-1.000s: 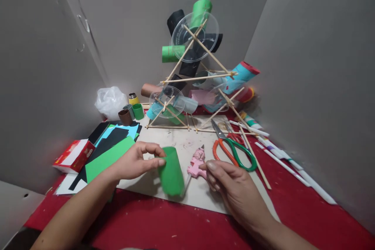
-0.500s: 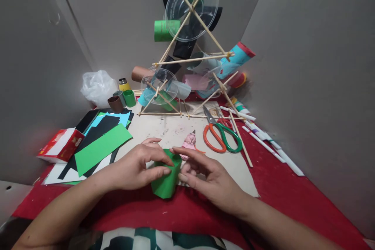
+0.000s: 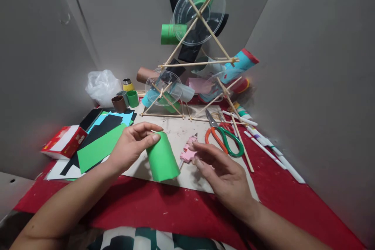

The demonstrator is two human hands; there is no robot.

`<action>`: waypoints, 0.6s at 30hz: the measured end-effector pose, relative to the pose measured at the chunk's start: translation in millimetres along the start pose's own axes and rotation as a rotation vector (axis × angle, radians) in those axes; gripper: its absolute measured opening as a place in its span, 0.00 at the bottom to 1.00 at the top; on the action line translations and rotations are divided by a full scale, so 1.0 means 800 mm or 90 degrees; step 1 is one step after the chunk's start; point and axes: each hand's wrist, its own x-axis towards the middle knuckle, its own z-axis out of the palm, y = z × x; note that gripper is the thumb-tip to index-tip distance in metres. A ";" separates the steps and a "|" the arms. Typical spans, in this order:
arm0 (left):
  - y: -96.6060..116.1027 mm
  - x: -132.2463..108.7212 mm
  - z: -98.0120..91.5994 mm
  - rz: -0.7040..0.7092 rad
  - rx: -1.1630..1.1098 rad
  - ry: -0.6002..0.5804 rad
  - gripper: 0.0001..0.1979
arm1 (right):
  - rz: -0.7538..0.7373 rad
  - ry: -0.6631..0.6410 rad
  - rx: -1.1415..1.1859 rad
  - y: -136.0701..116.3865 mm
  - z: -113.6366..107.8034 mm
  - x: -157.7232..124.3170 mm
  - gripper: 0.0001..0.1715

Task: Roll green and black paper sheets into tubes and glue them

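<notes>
My left hand (image 3: pixel 133 140) pinches the upper end of a green paper tube (image 3: pixel 163 158) between thumb and fingers. The tube tilts above the edge of the beige board (image 3: pixel 140 170). To its right lies a pink glue gun (image 3: pixel 188 150) with a dark nozzle and a pale stick at its rear. My right hand (image 3: pixel 225 175) is beside the glue gun, thumb and forefinger apart; whether they touch it I cannot tell. Orange-and-green-handled scissors (image 3: pixel 231 141) lie just beyond that hand.
A stick frame (image 3: pixel 199 62) with clear plastic discs and coloured tubes rises at the back. Paper sheets (image 3: pixel 99 148), a red box (image 3: pixel 64 140), small paper rings (image 3: pixel 118 103) and a plastic bag (image 3: pixel 103 88) are at left. White rolled sticks (image 3: pixel 290 166) lie along the right.
My left hand has lifted the green tube and turned it up into view. My right hand has let go of the tube and moved right to the glue gun.
</notes>
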 end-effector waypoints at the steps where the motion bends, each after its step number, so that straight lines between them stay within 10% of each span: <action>1: -0.004 0.004 -0.001 -0.016 -0.037 0.016 0.12 | -0.023 0.003 -0.008 -0.001 -0.001 -0.001 0.15; 5: -0.019 0.012 0.001 -0.036 -0.092 0.073 0.14 | -0.037 -0.079 -0.004 -0.005 0.001 -0.005 0.05; 10: -0.025 0.004 0.012 0.009 -0.056 0.105 0.15 | 0.327 -0.200 0.217 0.003 0.021 -0.015 0.21; 18: -0.034 -0.014 0.024 0.174 0.119 0.042 0.19 | 0.536 -0.070 0.505 0.006 0.026 -0.009 0.19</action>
